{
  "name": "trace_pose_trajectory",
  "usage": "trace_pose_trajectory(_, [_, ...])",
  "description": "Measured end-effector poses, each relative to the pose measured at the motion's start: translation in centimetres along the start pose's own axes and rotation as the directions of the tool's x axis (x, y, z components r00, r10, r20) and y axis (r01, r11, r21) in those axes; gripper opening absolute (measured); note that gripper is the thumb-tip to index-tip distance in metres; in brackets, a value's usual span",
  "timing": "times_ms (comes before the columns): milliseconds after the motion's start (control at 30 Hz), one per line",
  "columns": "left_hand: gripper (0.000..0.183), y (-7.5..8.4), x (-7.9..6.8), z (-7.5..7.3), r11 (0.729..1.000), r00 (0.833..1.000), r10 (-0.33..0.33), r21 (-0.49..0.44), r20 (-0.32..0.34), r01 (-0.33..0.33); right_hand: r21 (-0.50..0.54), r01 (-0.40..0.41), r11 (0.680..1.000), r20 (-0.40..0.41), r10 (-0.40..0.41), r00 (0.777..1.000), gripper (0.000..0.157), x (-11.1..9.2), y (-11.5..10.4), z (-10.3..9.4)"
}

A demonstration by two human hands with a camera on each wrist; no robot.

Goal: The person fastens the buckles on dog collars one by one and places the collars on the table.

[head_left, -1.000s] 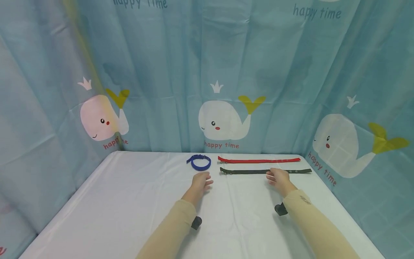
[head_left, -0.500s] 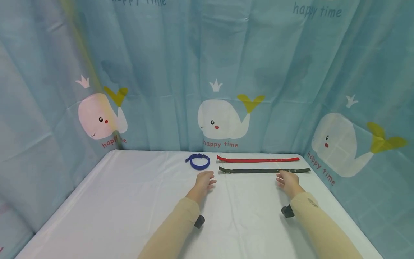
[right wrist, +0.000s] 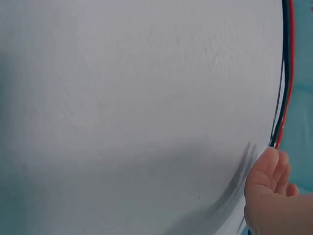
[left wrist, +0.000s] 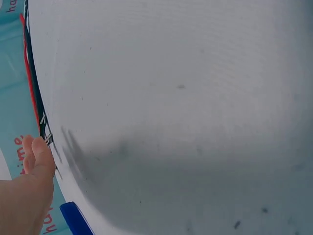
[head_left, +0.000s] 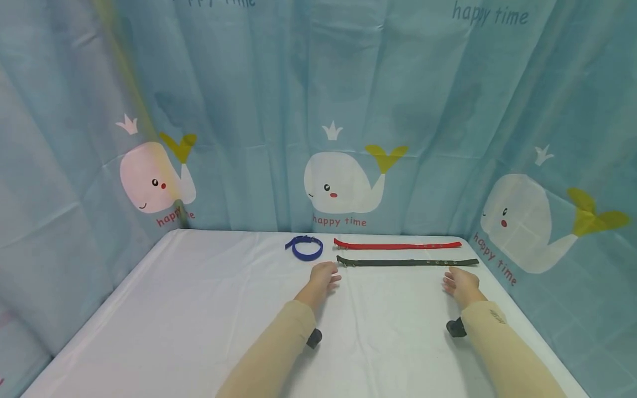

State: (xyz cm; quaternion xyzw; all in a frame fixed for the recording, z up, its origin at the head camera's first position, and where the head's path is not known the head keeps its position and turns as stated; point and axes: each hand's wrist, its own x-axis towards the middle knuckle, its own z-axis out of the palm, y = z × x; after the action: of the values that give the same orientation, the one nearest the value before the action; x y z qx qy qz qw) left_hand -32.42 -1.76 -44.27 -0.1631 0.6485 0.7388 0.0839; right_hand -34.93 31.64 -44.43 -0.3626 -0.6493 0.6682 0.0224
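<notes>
A dark green collar [head_left: 393, 263] lies stretched straight across the far part of the table, its buckle at the left and metal eyelets towards the right. Just in front of the buckle end is my left hand [head_left: 324, 276], fingers loosely bent and holding nothing. My right hand [head_left: 460, 283] hovers near the eyelet end, also holding nothing, its fingertips close to the strap. Behind the green one, a red collar [head_left: 398, 246] lies parallel to it. To their left sits a blue collar [head_left: 307, 250], fastened into a loop. The left wrist view shows my fingers [left wrist: 39, 152] overlapping the green buckle.
A white cloth covers the table [head_left: 199, 309]. Blue curtains [head_left: 239, 110] printed with whales hang right behind the far edge and along both sides. Small black wrist cameras sit under both sleeves.
Both hands have shifted to the right, the right hand farther, so they are wider apart. My right hand no longer overlaps the green collar in the head view. The collars have stayed put.
</notes>
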Motion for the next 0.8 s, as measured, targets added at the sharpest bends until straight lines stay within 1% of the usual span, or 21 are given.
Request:
trace_pose_trajectory(100, [0.044, -0.1, 0.1, 0.4, 0.999, 1.000, -0.010, 0.031, 0.001, 0.010, 0.021, -0.017, 1.000, -0.028, 0.017, 0.999, 0.054, 0.9, 0.0, -0.4])
trace_pose_trajectory(267, [0.048, -0.2, 0.5, 0.9, 0.995, 0.999, -0.033, 0.090, 0.012, 0.032, 0.073, -0.054, 0.996, -0.041, 0.057, 0.998, 0.055, 2.3, -0.3, -1.5])
trace_pose_trajectory(367, [0.052, -0.3, 0.8, 1.1, 0.991, 0.999, -0.042, 0.127, 0.006, 0.041, 0.118, -0.074, 0.990, -0.018, 0.077, 0.997, 0.059, 3.0, -0.8, -2.1])
trace_pose_trajectory(433, [0.056, -0.4, 1.2, 1.2, 0.988, 0.999, -0.052, 0.148, -0.002, 0.051, 0.147, -0.071, 0.987, -0.001, 0.072, 0.997, 0.061, 3.0, -1.1, -2.5])
trace_pose_trajectory(467, [0.057, -0.4, 1.3, 1.1, 0.987, 0.998, -0.057, 0.152, -0.005, 0.057, 0.151, -0.066, 0.986, 0.015, 0.065, 0.998, 0.059, 3.1, -1.2, -2.6])
trace_pose_trajectory(533, [0.059, -0.6, 1.6, 1.1, 0.985, 0.997, -0.073, 0.157, -0.010, 0.073, 0.141, -0.032, 0.989, 0.066, 0.023, 0.998, 0.055, 2.9, -1.4, -3.0])
trace_pose_trajectory(567, [0.060, -0.6, 1.7, 1.1, 0.985, 0.997, -0.077, 0.154, -0.009, 0.077, 0.127, -0.008, 0.992, 0.111, -0.006, 0.994, 0.053, 2.7, -1.6, -3.2])
trace_pose_trajectory(600, [0.061, -0.6, 1.9, 1.2, 0.984, 0.997, -0.082, 0.155, -0.009, 0.083, 0.126, 0.008, 0.992, 0.140, -0.026, 0.990, 0.052, 2.4, -1.7, -3.4])
trace_pose_trajectory(633, [0.061, -0.6, 2.0, 1.2, 0.984, 0.996, -0.086, 0.159, -0.008, 0.086, 0.140, 0.016, 0.990, 0.168, -0.039, 0.985, 0.051, 2.3, -1.8, -3.5])
trace_pose_trajectory(700, [0.063, -0.4, 2.2, 1.4, 0.983, 0.996, -0.087, 0.164, -0.004, 0.087, 0.175, 0.016, 0.985, 0.217, -0.054, 0.975, 0.050, 2.0, -1.9, -4.0])
trace_pose_trajectory(767, [0.064, -0.2, 2.3, 1.6, 0.982, 0.997, -0.083, 0.172, 0.002, 0.082, 0.247, -0.031, 0.969, 0.238, -0.029, 0.971, 0.051, 2.0, -2.1, -4.3])
trace_pose_trajectory(800, [0.064, -0.1, 2.3, 1.7, 0.981, 0.997, -0.083, 0.174, 0.003, 0.081, 0.294, -0.060, 0.954, 0.238, -0.012, 0.971, 0.052, 2.0, -2.2, -4.4])
